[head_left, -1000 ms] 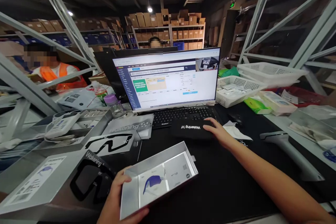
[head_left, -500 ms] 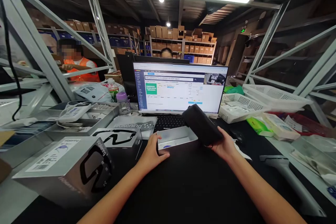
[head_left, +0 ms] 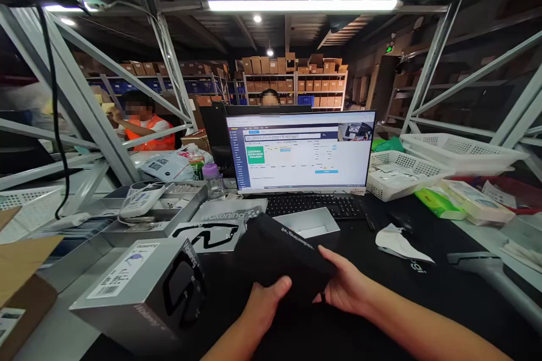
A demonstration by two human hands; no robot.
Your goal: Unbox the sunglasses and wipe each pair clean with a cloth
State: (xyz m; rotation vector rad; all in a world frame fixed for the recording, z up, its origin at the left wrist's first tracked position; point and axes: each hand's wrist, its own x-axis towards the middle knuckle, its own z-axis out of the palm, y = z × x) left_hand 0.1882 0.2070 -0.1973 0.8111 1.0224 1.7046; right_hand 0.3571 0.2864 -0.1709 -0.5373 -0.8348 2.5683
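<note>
The black case (head_left: 282,256) is held in front of the monitor (head_left: 300,152), over the black mat that covers the middle of the worktop (head_left: 372,327). Its long axis runs diagonally: one end points far left, toward the grey pouch (head_left: 220,213); the opposite end points near right, into the right hand (head_left: 345,285). White lettering lies along the far long edge, parallel to that axis. The case is tilted, with a broad dark face toward the wearer.

Right hand: the thumb bears on the case at its near-right end and the fingers pass below that end, gripping it. A small dark loop shows beside these fingers.

Left hand (head_left: 265,304): the thumb lies against the near side of the case, clamping it. The remaining fingers are hidden; their spread cannot be told.

The open tray (head_left: 311,229) rests directly beyond the case, which covers part of it from view. The keyboard (head_left: 345,208) lies between tray and monitor. The silver box (head_left: 138,287) stands to the left, its printed label on top. The scanner (head_left: 483,265) lies at the right, well apart from the case.
</note>
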